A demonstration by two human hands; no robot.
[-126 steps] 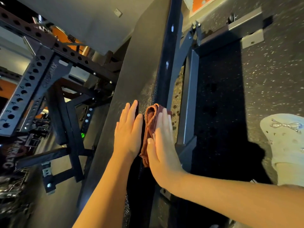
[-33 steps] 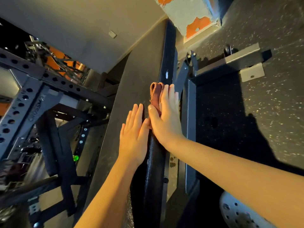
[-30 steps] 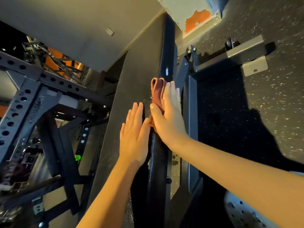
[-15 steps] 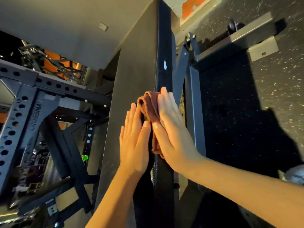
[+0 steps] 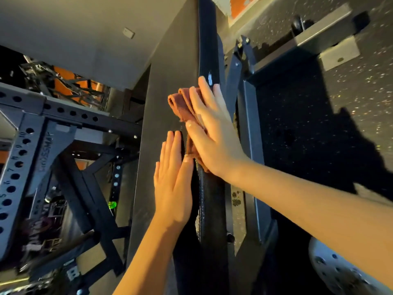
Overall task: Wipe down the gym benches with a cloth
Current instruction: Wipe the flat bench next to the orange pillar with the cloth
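Starting at the left of the shot, we've got the power rack (image 5: 32,150) with its numbered holes, well clear of where we're working. Next over is the bench pad (image 5: 161,81), which runs as a long strip straight away from us, so its long axis lines up with both our forearms.

Our left hand (image 5: 173,182) is flat and open on the pad's top face, fingers together, holding nothing, looks like it's just bracing. Just past it and touching near the thumb, our right hand (image 5: 209,133) is also flat, palm pressing the rust-brown cloth (image 5: 180,105) against the right edge of the pad, where the top rolls over into the shiny black side (image 5: 207,50). So the cloth is pinned under the palm rather than gripped in a fist, bunched up with folds poking out past the fingertips toward the far end.

The right hand sits further along the pad and is the one on the cloth, so we'd guess any next stroke just follows that long edge. Right of that is the bench's steel frame (image 5: 247,133) and the speckled rubber floor (image 5: 350,86).
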